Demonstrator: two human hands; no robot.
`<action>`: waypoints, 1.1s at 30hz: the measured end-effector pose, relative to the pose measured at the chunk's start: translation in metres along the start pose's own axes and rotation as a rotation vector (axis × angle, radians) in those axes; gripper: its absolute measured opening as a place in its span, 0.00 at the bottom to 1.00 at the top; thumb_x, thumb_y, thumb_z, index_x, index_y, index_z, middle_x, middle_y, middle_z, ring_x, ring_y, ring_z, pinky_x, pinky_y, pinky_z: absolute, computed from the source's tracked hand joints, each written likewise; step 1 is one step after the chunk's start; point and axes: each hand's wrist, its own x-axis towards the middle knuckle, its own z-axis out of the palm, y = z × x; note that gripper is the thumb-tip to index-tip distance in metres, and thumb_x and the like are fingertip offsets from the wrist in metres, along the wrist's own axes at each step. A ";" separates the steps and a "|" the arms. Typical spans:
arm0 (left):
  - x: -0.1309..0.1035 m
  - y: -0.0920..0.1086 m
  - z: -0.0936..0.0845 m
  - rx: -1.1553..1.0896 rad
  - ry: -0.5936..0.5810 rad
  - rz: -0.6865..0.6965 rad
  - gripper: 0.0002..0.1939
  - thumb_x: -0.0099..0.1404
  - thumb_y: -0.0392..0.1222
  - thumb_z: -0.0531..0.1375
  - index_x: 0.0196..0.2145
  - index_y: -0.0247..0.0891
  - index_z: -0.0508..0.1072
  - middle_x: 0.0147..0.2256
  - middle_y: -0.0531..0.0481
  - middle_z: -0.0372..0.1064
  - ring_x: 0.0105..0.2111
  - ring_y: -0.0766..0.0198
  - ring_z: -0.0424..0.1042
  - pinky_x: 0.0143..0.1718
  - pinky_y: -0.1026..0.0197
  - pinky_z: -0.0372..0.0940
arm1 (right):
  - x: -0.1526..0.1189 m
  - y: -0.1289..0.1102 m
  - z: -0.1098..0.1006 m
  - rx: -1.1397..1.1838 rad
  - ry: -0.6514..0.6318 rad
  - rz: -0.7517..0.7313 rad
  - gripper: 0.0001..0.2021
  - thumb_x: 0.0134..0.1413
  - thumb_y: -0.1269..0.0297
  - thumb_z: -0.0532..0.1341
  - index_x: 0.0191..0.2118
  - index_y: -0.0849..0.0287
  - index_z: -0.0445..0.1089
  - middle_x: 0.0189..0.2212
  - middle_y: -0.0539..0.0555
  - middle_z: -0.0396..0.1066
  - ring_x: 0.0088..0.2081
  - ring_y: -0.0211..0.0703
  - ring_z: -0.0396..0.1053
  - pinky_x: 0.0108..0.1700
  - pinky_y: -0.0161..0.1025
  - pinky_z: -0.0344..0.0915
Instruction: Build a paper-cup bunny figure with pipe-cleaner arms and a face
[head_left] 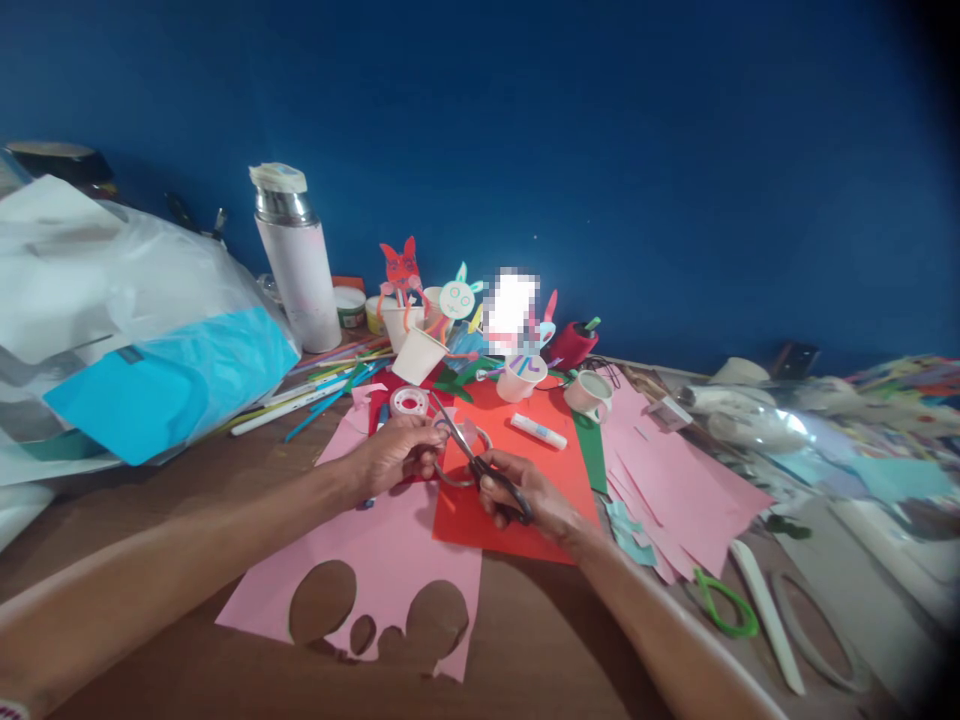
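Note:
My right hand [517,490] is closed around the black handles of the scissors [504,484], whose blades point up and left. Close to the blades, my left hand [405,452] is pinched on something small that I cannot make out. A thin grey loop [456,482] hangs between the two hands. Beneath them lie an orange sheet [540,530] and a pink sheet [390,540] with round holes cut out. A glue stick [538,431] rests on the orange sheet, and a tape roll [409,402] is just beyond my left hand.
Paper cups [418,356] with animal-face figures stand at the back, near a white flask [294,270] and a mug [591,396]. Plastic bags [135,290] fill the left. Pink sheets [675,470], a green loop [726,605] and craft materials lie at right.

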 end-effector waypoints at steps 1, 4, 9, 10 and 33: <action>0.000 0.000 0.000 0.002 0.002 -0.002 0.07 0.50 0.34 0.60 0.26 0.32 0.63 0.19 0.57 0.58 0.14 0.77 0.56 0.15 0.71 0.55 | 0.000 0.000 0.000 -0.003 -0.003 -0.001 0.18 0.44 0.51 0.61 0.33 0.61 0.61 0.19 0.45 0.62 0.17 0.29 0.60 0.20 0.29 0.59; 0.000 0.001 0.001 0.012 0.005 -0.011 0.06 0.49 0.32 0.59 0.25 0.33 0.63 0.18 0.58 0.58 0.13 0.77 0.55 0.14 0.71 0.54 | 0.000 0.001 0.000 -0.014 -0.017 -0.005 0.17 0.46 0.52 0.60 0.34 0.61 0.62 0.20 0.46 0.62 0.18 0.29 0.60 0.21 0.28 0.59; -0.002 0.004 0.003 0.052 0.017 -0.022 0.04 0.48 0.32 0.58 0.24 0.33 0.63 0.16 0.58 0.57 0.12 0.77 0.54 0.13 0.71 0.54 | 0.000 0.001 -0.001 -0.016 -0.027 0.001 0.18 0.46 0.52 0.60 0.36 0.61 0.63 0.20 0.46 0.62 0.18 0.29 0.60 0.22 0.29 0.59; -0.002 0.004 0.003 0.055 0.015 -0.022 0.04 0.48 0.32 0.58 0.24 0.33 0.63 0.16 0.58 0.57 0.12 0.76 0.54 0.13 0.71 0.54 | 0.000 0.001 -0.001 -0.013 -0.026 0.002 0.18 0.46 0.52 0.60 0.36 0.61 0.63 0.20 0.46 0.62 0.19 0.29 0.61 0.22 0.29 0.60; -0.001 0.005 0.002 0.028 -0.019 -0.042 0.05 0.49 0.31 0.58 0.24 0.34 0.62 0.16 0.59 0.55 0.13 0.76 0.53 0.12 0.71 0.54 | -0.001 0.003 -0.002 -0.027 -0.008 -0.024 0.16 0.47 0.52 0.60 0.35 0.61 0.63 0.19 0.46 0.61 0.17 0.28 0.58 0.19 0.27 0.58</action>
